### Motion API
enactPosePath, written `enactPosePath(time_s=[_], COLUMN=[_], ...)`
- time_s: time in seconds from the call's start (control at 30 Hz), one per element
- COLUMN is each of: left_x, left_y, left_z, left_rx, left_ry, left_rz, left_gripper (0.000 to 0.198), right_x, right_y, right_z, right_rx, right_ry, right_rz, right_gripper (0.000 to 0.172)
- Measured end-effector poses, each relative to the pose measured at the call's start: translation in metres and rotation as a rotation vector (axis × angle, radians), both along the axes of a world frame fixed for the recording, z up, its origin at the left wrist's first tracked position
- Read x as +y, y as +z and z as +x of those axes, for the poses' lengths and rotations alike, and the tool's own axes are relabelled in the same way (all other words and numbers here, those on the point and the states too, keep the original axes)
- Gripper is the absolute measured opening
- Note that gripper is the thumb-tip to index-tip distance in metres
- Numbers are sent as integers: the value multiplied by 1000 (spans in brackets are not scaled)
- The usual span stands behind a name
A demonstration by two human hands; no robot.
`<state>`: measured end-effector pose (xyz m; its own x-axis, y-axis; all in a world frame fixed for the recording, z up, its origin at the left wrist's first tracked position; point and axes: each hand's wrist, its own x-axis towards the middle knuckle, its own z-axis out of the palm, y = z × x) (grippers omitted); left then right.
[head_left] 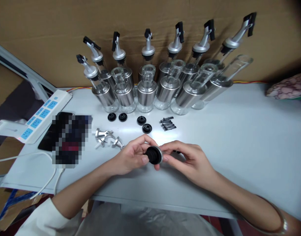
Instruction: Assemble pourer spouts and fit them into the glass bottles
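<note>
Between both hands, above the front of the table, is a pourer stopper (154,155) with a black ribbed plug and a silver rim. The plug side faces up and left. My left hand (135,155) is closed around it, thumb on the black plug. At the right, the thumb and fingertips of my right hand (190,160) pinch the silver rim. Something small and dark under the right fingers is mostly hidden. Beyond the hands lie several black stopper plugs (141,120) and several black levers (168,123). Silver pourer spouts (108,137) lie left of my left hand.
Glass bottles with steel sleeves (147,92) stand in rows at the back; the rear ones carry pourers (148,50), most front ones are open-necked. At left are a power strip (46,114), phones (46,137) and a white cable (53,175). A patterned bundle (288,86) sits far right.
</note>
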<state>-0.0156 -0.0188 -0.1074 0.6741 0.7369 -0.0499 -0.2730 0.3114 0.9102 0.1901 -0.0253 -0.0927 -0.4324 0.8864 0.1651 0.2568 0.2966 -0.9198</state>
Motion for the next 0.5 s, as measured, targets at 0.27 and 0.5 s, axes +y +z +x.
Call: enactPosePath(time_s=[0.27,0.5], left_x=[-2,2], left_y=[4,9], left_z=[2,0], left_rx=[-45,88], left_ry=[38,25], left_rz=[-14,-124], left_gripper=[34,41], right_x=[1,1], right_y=[-1,-4], right_z=[1,-1], right_rx=[-18,-60], right_ry=[22,32], right_rz=[24,300], right_gripper=[10,5])
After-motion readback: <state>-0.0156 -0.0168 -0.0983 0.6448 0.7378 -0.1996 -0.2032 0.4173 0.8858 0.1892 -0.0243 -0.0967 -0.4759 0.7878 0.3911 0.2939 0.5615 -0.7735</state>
